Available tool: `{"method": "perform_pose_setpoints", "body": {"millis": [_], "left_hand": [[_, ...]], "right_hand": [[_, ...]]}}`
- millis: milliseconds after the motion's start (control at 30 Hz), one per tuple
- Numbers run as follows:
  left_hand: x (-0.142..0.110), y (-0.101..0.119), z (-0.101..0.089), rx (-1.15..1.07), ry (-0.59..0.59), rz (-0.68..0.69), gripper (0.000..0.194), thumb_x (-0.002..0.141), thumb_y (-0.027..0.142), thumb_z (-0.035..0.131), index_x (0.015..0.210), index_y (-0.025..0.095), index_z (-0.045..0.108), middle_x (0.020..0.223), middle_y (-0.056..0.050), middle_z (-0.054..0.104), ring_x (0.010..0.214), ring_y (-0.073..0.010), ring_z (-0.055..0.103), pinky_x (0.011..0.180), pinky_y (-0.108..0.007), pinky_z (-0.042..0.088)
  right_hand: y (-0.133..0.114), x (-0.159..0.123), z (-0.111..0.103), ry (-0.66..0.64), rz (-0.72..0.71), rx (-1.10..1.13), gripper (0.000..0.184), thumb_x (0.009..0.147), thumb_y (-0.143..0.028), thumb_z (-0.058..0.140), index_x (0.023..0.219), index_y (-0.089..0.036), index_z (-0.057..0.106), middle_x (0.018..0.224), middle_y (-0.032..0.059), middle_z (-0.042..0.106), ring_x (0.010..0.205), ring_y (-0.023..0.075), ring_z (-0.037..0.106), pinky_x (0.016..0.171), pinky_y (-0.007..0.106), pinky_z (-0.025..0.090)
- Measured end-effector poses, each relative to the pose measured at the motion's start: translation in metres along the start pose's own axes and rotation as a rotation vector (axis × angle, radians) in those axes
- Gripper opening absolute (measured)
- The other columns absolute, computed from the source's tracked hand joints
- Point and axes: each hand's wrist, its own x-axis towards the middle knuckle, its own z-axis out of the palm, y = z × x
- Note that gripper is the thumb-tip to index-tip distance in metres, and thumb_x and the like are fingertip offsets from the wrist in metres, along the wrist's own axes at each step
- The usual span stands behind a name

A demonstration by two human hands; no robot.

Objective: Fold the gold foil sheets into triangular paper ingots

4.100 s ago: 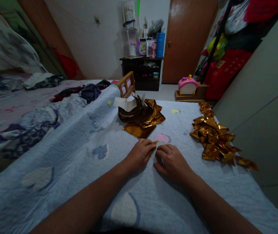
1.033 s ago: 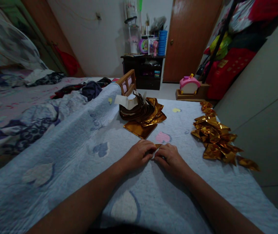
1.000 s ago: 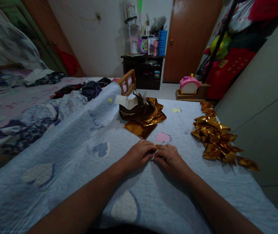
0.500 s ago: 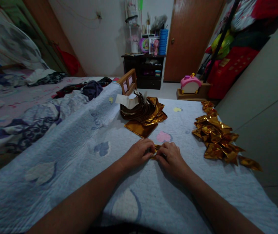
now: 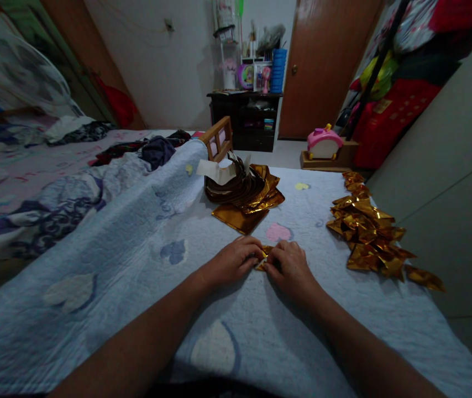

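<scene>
My left hand and my right hand meet on the pale blue quilt, both pinching a small folded piece of gold foil paper pressed against the cloth. Only a sliver of the paper shows between the fingers. Beyond the hands lies a stack of flat gold foil sheets with a white paper on top. To the right, a pile of folded gold foil pieces runs along the quilt's edge.
A small wooden chair back stands behind the stack. Crumpled bedding and clothes cover the left. A grey cabinet wall borders the right. A pink toy house, dark shelf unit and wooden door stand at the back.
The white underside of the paper seen a second ago is folded in; now only gold shows between my fingers. Both hands stay in the same spot, fingers pressed closer together.
</scene>
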Motion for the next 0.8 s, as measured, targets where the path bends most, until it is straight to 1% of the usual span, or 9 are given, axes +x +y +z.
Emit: {"method": "perform_pose_setpoints", "body": {"millis": [100,233,400,633,800], "left_hand": [[-0.0002,0.0008,-0.0013,-0.009,-0.009,-0.003,0.017,0.093,0.011,0.055,0.101,0.018,0.068,0.112,-0.008,0.065,0.109,-0.0201,0.059,0.101,-0.036,0.047],[-0.0004,0.0024,-0.0017,-0.013,-0.002,-0.005,0.007,0.091,0.017,0.064,0.096,0.018,0.067,0.110,-0.007,0.065,0.107,-0.0211,0.059,0.099,-0.037,0.048],[-0.0005,0.0036,-0.0008,-0.004,0.004,-0.013,0.009,0.089,0.015,0.065,0.097,0.019,0.067,0.111,-0.007,0.065,0.109,-0.0216,0.059,0.101,-0.038,0.047],[0.0000,0.0010,0.0017,0.006,0.014,-0.005,0.010,0.088,0.013,0.067,0.096,0.018,0.067,0.110,-0.007,0.065,0.108,-0.0215,0.059,0.100,-0.037,0.047],[-0.0001,0.0021,0.0015,0.001,0.015,-0.010,0.009,0.088,0.013,0.065,0.095,0.019,0.066,0.109,-0.006,0.065,0.107,-0.0212,0.059,0.099,-0.038,0.048]], "right_hand": [[-0.0003,0.0001,0.0008,0.016,0.003,-0.011,0.008,0.084,-0.020,0.068,0.077,-0.020,0.067,0.086,0.0050,0.061,0.087,0.0230,0.049,0.077,0.034,0.030],[0.0001,-0.0002,0.0015,0.025,0.006,-0.010,0.009,0.085,-0.020,0.067,0.076,-0.020,0.066,0.086,0.0049,0.060,0.087,0.0233,0.049,0.076,0.034,0.030],[-0.0003,-0.0003,0.0010,0.036,-0.006,-0.013,0.011,0.087,-0.020,0.064,0.076,-0.020,0.066,0.086,0.0052,0.060,0.087,0.0230,0.049,0.075,0.034,0.030],[-0.0026,-0.0003,0.0003,0.030,0.014,-0.028,0.011,0.087,-0.019,0.064,0.076,-0.020,0.066,0.087,0.0059,0.061,0.088,0.0237,0.049,0.076,0.035,0.030],[-0.0024,-0.0006,0.0008,0.042,0.001,-0.046,0.011,0.088,-0.020,0.062,0.078,-0.020,0.066,0.086,0.0058,0.060,0.086,0.0231,0.049,0.075,0.035,0.030]]}}
